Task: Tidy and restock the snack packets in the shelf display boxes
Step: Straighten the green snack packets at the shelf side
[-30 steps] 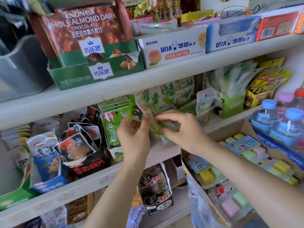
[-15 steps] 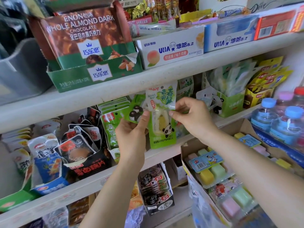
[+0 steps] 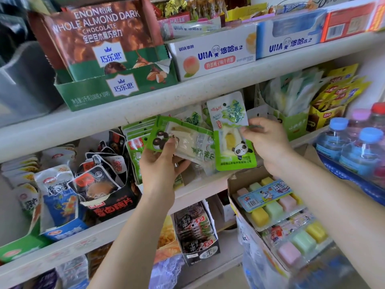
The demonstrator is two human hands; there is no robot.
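The fingers point(image 3: 248, 130) of the right hand point(image 3: 268, 140) are pinching the right edge of an upright green packet point(image 3: 231, 130) with a panda printed near its bottom, thumb on the front and the other fingers hidden behind it. The left hand point(image 3: 162, 163) is gripping a second green packet point(image 3: 185, 140), which is lying tilted on its side with its panda end at the left; the thumb point(image 3: 169, 146) is pressing on the front of it and the remaining fingers are curling underneath. The two packets are overlapping slightly where they meet, the upright one sitting in front. Both are being held in the air in front of the middle shelf point(image 3: 208, 184), just below the edge of the upper shelf point(image 3: 187, 94).

Behind the packets, more of the same green and white packets point(image 3: 195, 117) are standing at the far side of the middle shelf. To the left, a black display box point(image 3: 112, 205) is holding dark pouches, and a blue and white box point(image 3: 62, 207) is sitting further left. To the right, a green display box point(image 3: 295, 126) of pale packets is standing beside a yellow box point(image 3: 327, 117). On the upper shelf, a green chocolate box point(image 3: 116, 88) is sitting next to a white candy box point(image 3: 212, 57). At the near right, a cardboard box point(image 3: 235, 182) is holding trays of pastel blocks point(image 3: 270, 209), and water bottles point(image 3: 362, 151) are standing at the far right.
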